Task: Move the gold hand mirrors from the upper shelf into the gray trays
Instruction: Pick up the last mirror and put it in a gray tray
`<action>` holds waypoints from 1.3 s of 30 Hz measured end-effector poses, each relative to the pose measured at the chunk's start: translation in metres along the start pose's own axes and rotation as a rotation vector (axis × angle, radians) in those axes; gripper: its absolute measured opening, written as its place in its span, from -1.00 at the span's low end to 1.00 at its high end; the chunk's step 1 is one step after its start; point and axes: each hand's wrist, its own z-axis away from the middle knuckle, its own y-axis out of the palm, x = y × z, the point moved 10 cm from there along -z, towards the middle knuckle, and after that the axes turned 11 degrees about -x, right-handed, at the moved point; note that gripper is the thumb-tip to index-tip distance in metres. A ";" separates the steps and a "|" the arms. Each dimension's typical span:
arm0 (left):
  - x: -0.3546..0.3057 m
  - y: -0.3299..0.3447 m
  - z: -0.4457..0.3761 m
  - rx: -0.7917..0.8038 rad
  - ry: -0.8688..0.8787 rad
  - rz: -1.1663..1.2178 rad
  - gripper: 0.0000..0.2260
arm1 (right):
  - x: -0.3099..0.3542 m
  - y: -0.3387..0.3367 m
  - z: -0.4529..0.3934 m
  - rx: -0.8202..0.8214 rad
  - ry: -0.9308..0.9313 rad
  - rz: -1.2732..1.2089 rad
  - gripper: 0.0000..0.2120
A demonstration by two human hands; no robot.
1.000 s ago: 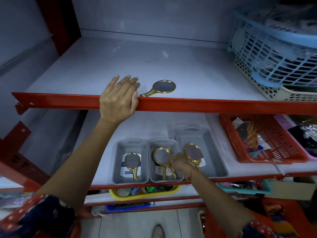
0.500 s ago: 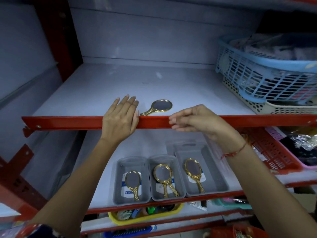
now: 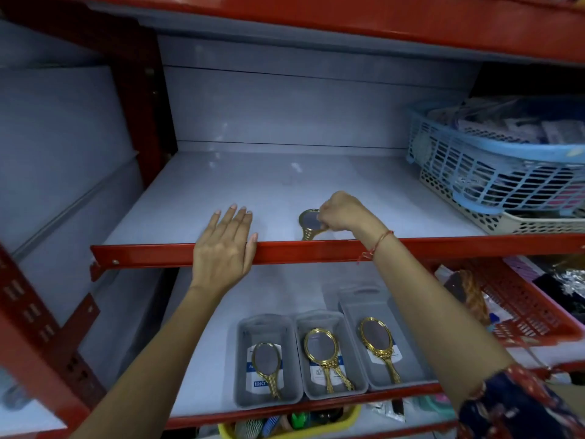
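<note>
One gold hand mirror [image 3: 308,222] lies near the front edge of the upper shelf [image 3: 221,188]. My right hand [image 3: 340,212] is closed on its right rim, and the handle points toward the red rail. My left hand [image 3: 225,248] rests flat and empty on that rail, fingers spread. On the lower shelf stand three gray trays side by side: the left tray [image 3: 243,359], the middle tray [image 3: 300,359] and the right tray [image 3: 408,353]. Each holds gold mirrors: one at the left [image 3: 267,364], two stacked in the middle [image 3: 321,350], one at the right [image 3: 376,339].
A blue mesh basket [image 3: 493,160] sits on a beige perforated tray [image 3: 506,221] at the upper shelf's right end. A red basket [image 3: 519,305] of goods stands right of the gray trays. A yellow bin [image 3: 316,430] lies on the shelf below. Red uprights frame the left side.
My right hand has gone from the right gray tray up over the rail and closed on the last mirror on the upper shelf, turning it. The left hand stayed on the rail.
</note>
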 end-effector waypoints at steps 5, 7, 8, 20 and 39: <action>-0.001 -0.003 0.000 -0.028 0.024 -0.006 -0.59 | -0.006 0.005 -0.007 0.005 0.004 -0.062 -0.74; -0.001 -0.003 0.001 -0.037 0.020 -0.008 -0.59 | -0.011 0.005 -0.004 -0.009 0.005 0.035 -0.77; -0.001 -0.003 0.001 -0.042 0.021 -0.008 -0.59 | -0.012 0.005 -0.003 -0.011 0.005 0.081 -0.71; -0.002 -0.007 -0.001 -0.081 0.034 0.007 -0.63 | -0.016 0.015 -0.014 0.139 0.114 0.006 -0.83; -0.002 -0.001 0.004 -0.093 0.042 -0.017 -0.62 | -0.066 0.036 0.119 0.561 0.118 -0.883 -0.74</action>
